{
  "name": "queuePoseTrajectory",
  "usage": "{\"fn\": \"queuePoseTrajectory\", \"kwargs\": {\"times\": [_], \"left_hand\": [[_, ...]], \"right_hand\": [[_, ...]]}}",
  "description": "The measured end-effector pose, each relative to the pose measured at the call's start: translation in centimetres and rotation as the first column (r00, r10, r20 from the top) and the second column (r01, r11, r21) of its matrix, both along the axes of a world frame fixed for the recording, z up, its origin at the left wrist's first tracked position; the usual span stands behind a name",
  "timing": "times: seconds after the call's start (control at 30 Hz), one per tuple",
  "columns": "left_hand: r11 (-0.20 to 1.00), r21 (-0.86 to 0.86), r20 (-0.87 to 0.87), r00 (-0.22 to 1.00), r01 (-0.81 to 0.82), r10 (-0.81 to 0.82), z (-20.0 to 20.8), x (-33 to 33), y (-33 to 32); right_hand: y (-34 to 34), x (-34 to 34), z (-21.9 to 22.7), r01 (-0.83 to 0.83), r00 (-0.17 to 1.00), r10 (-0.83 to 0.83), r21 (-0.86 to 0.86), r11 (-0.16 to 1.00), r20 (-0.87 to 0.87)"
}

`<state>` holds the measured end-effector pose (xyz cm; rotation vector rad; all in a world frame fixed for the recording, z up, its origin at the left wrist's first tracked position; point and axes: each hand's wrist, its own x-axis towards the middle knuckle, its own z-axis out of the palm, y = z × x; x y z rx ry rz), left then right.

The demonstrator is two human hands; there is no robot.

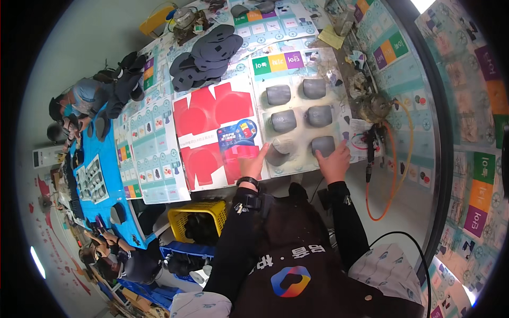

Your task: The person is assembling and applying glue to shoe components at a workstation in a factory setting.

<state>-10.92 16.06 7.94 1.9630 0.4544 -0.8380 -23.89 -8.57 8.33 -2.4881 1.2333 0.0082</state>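
Note:
On a work-stained sheet lie several dark grey curved pieces, like shoe toe caps, in two columns; an upper one (278, 95) and a middle-right one (319, 116) show plainly. My right hand (335, 161) is around the nearest right-hand curved piece (322, 145), thumb at its lower left and fingers along its right side. Beside the nearest left-hand piece (279, 152), which looks paler and slightly smeared, is my left hand (253, 166). Its thumb reaches toward that piece's left edge, with the other fingers spread apart over the printed sheet.
Red printed sheets (192, 114) lie left of the pieces, below a pile of flat dark shapes (214, 52). A spray gun (369, 153) with an orange hose (391, 199) hangs at right. Yellow (175, 218) and blue crates stand below. People work at a blue table (114, 175).

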Motion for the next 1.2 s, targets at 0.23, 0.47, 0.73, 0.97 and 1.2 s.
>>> {"fn": "queuePoseTrajectory", "kwargs": {"times": [0.23,0.47,0.73,0.97,1.2], "left_hand": [[0.963,0.147,-0.267,0.928,-0.226,0.258,-2.5,-1.9,-3.8],[0.964,0.032,-0.220,0.939,-0.262,0.263,-3.3,-2.1,-5.3],[0.961,0.177,-0.324,0.910,-0.211,0.259,-6.6,-2.1,-3.9],[0.922,0.352,-0.168,0.958,-0.161,0.231,-4.5,-1.7,-9.6],[0.744,0.652,-0.267,0.963,0.149,0.041,-2.3,-0.7,-12.2]], "right_hand": [[-0.2,1.1,-0.8,-0.011,1.000,0.013,0.110,0.994,-0.016],[-1.5,0.9,-1.3,-0.039,0.998,0.033,0.130,0.991,0.050],[-1.8,1.2,-0.6,-0.025,1.000,0.023,0.197,0.980,0.011],[-2.1,1.1,-0.8,0.001,0.998,0.010,0.176,0.984,-0.062],[-0.4,2.4,0.1,-0.036,0.974,0.072,0.168,0.985,-0.216]]}}
